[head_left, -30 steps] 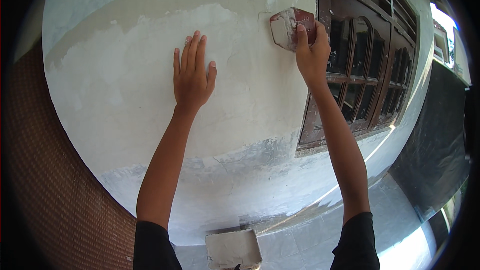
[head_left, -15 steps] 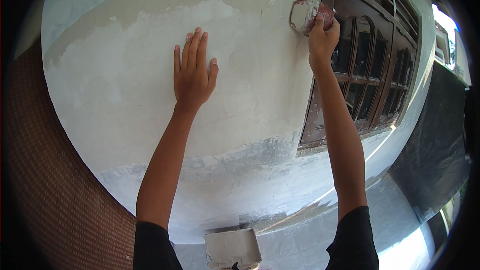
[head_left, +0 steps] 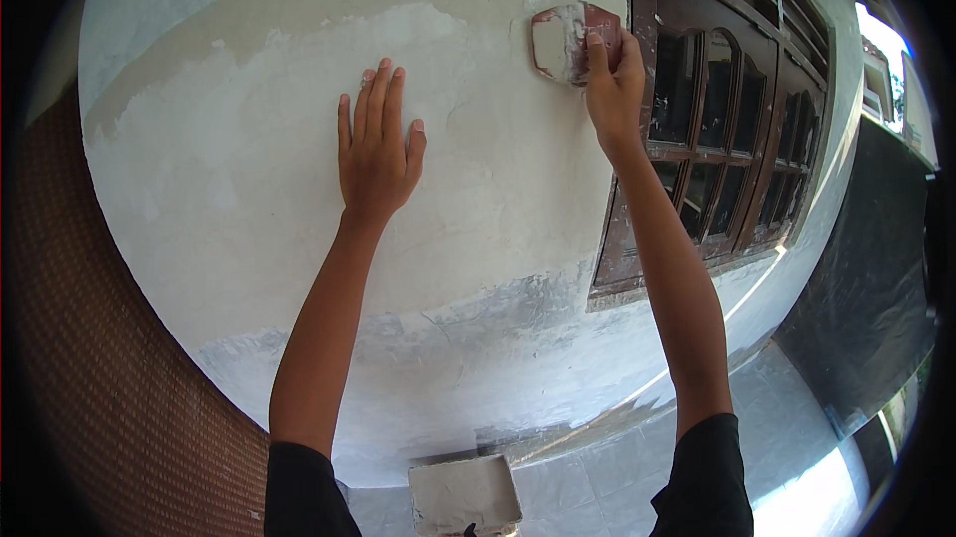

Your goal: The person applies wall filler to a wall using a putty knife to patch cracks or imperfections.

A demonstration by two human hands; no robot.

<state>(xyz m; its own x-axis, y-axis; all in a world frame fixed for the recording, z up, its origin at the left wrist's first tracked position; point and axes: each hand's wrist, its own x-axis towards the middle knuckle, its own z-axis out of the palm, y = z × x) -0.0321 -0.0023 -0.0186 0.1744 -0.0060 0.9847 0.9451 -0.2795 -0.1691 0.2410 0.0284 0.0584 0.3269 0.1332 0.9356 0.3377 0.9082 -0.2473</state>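
My right hand grips a reddish plastic putty scraper, thumb on its near face. Pale putty coats the scraper's left part, which lies against the wall near the window frame. Flat on the wall, to the left, rests my left hand with its fingers stretched out and nothing held. Around it the plaster is smooth and off-white, with a darker beige band above and a rough grey-blue strip lower down.
A brown wooden window with dark panes is set in the wall at right. Below stands a pale rectangular tub on grey floor tiles. Woven brown matting borders the left; a dark sheet hangs far right.
My right hand has slid the scraper left along the wall, away from the window frame. My left hand keeps its place on the wall.
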